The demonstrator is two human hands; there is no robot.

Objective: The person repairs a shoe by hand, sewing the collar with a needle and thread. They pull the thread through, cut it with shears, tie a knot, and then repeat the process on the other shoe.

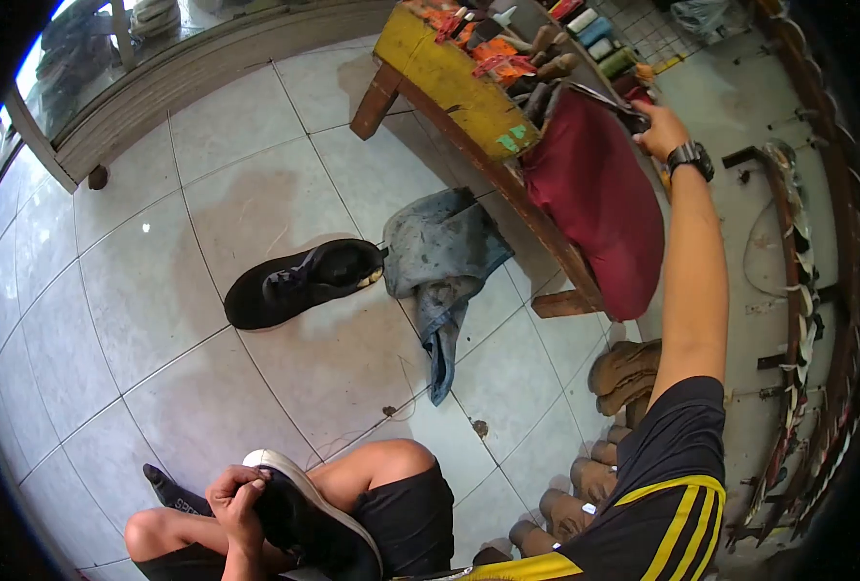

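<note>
While the right arm is stretched out straight and raised toward the yellow surface (449, 73), the right hand (657, 129), wrist bearing a black watch (692, 158), closes its fingers on a small dark object (633, 118) at the edge of that surface, above a red cloth (594, 194) draped over its side. What the object is cannot be told. The left hand (236, 499) is bent in close to the body and grips the heel end of a shoe (309, 523), which rests on the lap against the raised knee. This shoe has a black upper and a white sole, its sole rim turned upward. A second black shoe (299, 283) lies on the tiled floor (159, 290), just beside a crumpled grey-blue cloth (444, 257). Brown boots (623, 373) stand in a row under the surface.
</note>
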